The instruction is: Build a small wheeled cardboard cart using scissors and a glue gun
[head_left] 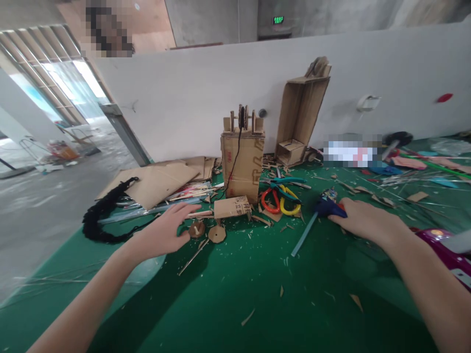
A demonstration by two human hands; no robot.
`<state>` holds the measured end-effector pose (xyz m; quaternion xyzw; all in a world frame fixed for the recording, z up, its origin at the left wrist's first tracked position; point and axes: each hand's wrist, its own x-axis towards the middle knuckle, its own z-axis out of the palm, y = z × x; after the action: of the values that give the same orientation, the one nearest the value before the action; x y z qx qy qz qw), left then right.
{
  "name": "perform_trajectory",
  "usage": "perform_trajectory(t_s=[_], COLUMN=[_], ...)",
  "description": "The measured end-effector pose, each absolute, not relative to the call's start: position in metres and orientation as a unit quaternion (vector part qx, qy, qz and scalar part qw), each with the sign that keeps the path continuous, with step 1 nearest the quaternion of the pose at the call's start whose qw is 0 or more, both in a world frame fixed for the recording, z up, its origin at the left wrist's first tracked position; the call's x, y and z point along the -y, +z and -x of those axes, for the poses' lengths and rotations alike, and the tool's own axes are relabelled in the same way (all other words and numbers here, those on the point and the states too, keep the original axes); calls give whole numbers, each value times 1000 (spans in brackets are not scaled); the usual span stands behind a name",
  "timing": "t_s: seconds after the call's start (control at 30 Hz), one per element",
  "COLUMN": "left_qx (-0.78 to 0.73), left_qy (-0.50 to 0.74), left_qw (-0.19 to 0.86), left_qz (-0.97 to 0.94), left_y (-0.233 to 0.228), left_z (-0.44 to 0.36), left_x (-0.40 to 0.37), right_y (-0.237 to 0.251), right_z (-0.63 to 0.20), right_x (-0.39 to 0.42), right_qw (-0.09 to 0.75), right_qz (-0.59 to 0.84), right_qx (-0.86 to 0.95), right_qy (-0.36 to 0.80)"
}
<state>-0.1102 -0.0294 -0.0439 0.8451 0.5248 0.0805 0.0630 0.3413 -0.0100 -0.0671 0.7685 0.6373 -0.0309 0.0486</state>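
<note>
My left hand point(164, 233) reaches over the left of the green table, fingers apart and holding nothing. By its thumb lies a cardboard disc with a short peg point(196, 229); a second cardboard disc point(217, 234) with a centre hole is just right of it. A small cardboard box point(231, 207) lies beyond its fingertips, before an upright cardboard tower point(242, 164) with a wheel on top and a black cord hanging down. At the right, my right hand point(362, 220) is closed around a dark blue hot glue gun point(329, 206), with a translucent glue stick point(304, 234) sticking out.
Scissors with red and yellow handles point(290, 206) and teal-handled pliers point(289, 181) lie right of the tower. A taller open cardboard frame point(301, 115) leans on the white partition point(184, 98). Black yarn point(91, 220) and cardboard sheets point(162, 181) lie left. A person point(108, 29) is behind the partition.
</note>
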Motion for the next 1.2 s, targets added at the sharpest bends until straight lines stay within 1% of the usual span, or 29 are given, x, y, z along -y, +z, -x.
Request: perform_trajectory(t_s=[0.13,0.2,0.27,0.37,0.47,0.53,0.6,0.7,0.83,0.9,1.0,1.07,1.2], left_qx=[-499,-456,-411,-374,-376,-386,-401,-409,-390,-374,-335,-314,-302], left_qy=[179,238,258,191,117,74,43,34,70,84,96,104,137], left_qw=[-23,-76,-129,-186,-213,-211,-200,-157,-66,-32,-6,-8,-40], left_qz=[-847,-854,-865,-888,-894,-895,-893,-898,-916,-923,-937,-944,-943], left_y=[-37,-36,-38,-45,-52,-56,-60,-62,-62,-62,-64,-66,-68], left_z=[106,101,93,75,56,47,43,42,40,37,30,26,25], left_x=[33,35,38,46,54,57,58,58,61,65,72,75,77], right_y=[-58,-52,-47,-43,-45,-49,-54,-59,-58,-55,-51,-52,-64], right_z=[-331,-323,-313,-302,-294,-287,-276,-255,-228,-218,-204,-195,-181], right_x=[18,25,31,35,33,30,30,35,48,54,54,48,27], right_qw=[53,40,17,-18,-89,-140,-164,-158,-147,-145,-162,-181,-215], right_qz=[-779,-779,-769,-738,-670,-600,-527,-451,-385,-371,-375,-387,-416], right_qx=[-624,-623,-627,-646,-699,-758,-817,-874,-909,-916,-910,-899,-878], right_qy=[-7,49,121,194,235,216,164,91,51,44,71,93,99])
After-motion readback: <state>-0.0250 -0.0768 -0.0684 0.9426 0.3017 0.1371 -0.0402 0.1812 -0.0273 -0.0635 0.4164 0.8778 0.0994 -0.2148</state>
